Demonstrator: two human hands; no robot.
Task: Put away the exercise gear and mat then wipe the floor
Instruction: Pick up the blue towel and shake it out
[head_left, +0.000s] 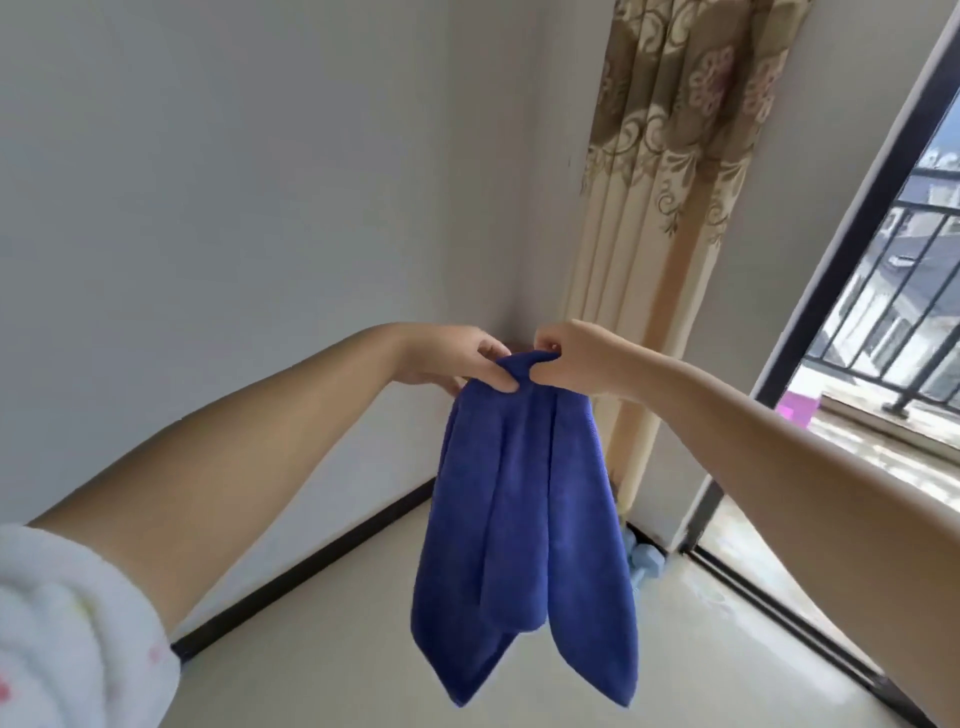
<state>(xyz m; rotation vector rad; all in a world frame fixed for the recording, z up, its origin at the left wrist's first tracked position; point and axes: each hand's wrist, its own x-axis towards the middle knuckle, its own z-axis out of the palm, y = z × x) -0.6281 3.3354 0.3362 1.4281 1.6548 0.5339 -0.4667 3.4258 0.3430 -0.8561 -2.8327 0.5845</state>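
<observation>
A blue cloth (524, 525) hangs in folds in front of me, well above the pale floor (363, 649). My left hand (457, 358) pinches its top edge from the left. My right hand (576, 358) grips the same bunched top edge from the right, almost touching the left hand. Both arms are stretched out forward. Light blue dumbbells (644, 564) lie on the floor in the room's corner, partly hidden behind the cloth. No mat is in view.
White walls meet in a corner ahead, with a dark skirting board (311, 561) along the floor. A patterned beige curtain (670, 208) hangs by the corner. At the right a sliding glass door (810, 338) gives onto a balcony with a railing (904, 291).
</observation>
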